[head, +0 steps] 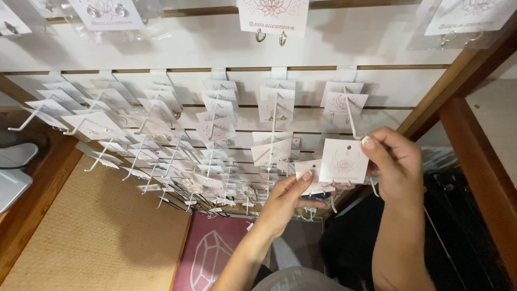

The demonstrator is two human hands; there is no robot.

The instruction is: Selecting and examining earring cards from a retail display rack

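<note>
My right hand (396, 161) pinches a white earring card (342, 160) printed with a pink flower, just below the tip of a white display hook (351, 118). Small earrings dangle from the card's lower edge. My left hand (288, 198) holds a second white card (311, 173), partly hidden behind the first, thumb on its face. Both hands are close together in front of the white slatted display wall (377, 81).
Rows of white hooks carrying many earring cards (215, 129) jut out from the wall to the left. A wooden frame (463, 75) runs down the right. Below lie a woven tan mat (102, 231) and a pink mat with a gem drawing (212, 256).
</note>
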